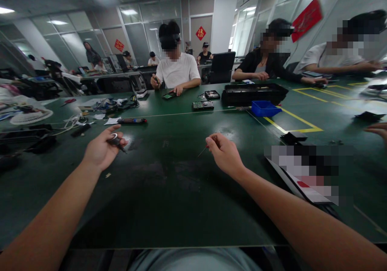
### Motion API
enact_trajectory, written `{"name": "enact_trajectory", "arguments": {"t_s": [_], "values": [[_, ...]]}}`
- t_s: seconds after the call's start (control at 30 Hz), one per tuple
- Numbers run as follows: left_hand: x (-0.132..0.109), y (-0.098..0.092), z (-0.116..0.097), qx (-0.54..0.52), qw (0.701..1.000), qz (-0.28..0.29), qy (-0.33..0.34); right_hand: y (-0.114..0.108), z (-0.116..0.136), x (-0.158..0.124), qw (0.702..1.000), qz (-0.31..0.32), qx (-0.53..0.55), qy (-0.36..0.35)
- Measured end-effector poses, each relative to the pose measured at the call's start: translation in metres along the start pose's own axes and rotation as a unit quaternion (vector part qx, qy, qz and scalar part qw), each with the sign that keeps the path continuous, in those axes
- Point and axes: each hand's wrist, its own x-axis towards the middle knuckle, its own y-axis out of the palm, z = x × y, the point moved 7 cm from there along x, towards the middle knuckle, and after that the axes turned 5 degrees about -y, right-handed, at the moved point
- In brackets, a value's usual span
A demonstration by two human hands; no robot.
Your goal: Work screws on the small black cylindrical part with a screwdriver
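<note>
My left hand (101, 148), above the table at left, has its fingers curled around a short dark tool (114, 140). That tool shows a round, silver-rimmed part and a narrow tip slanting down to the right. Across from it, my right hand (225, 152) pinches a thin screwdriver (203, 151) with a red part by the fingertips. Its slim metal shaft points down and left, while most of the handle is hidden in my fingers. Both hands are over the dark green tabletop (163, 206), well apart from each other.
Beyond my hands lie a pen-like tool (132, 121), a hard drive (203, 105), a blue scoop-shaped bin (264, 109) and a long black housing (255, 93). A folder-like item (298, 182) lies right. A co-worker (178, 67) sits opposite; another person's hand (377, 130) reaches in at right.
</note>
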Motion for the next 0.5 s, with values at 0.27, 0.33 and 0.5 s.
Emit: {"name": "enact_trajectory", "arguments": {"t_s": [0.27,0.33,0.5], "values": [[-0.034,0.116,0.053,0.034,0.973,0.215,-0.069,-0.001,0.0,-0.001,1.0,-0.001,0.012,0.005],[-0.047,0.14,0.064,0.04,0.962,0.255,-0.084,-0.002,0.0,-0.001,1.0,-0.004,0.018,0.01],[-0.074,0.181,0.087,0.116,0.948,0.292,-0.055,-0.003,0.0,-0.001,1.0,-0.02,0.018,-0.006]]}}
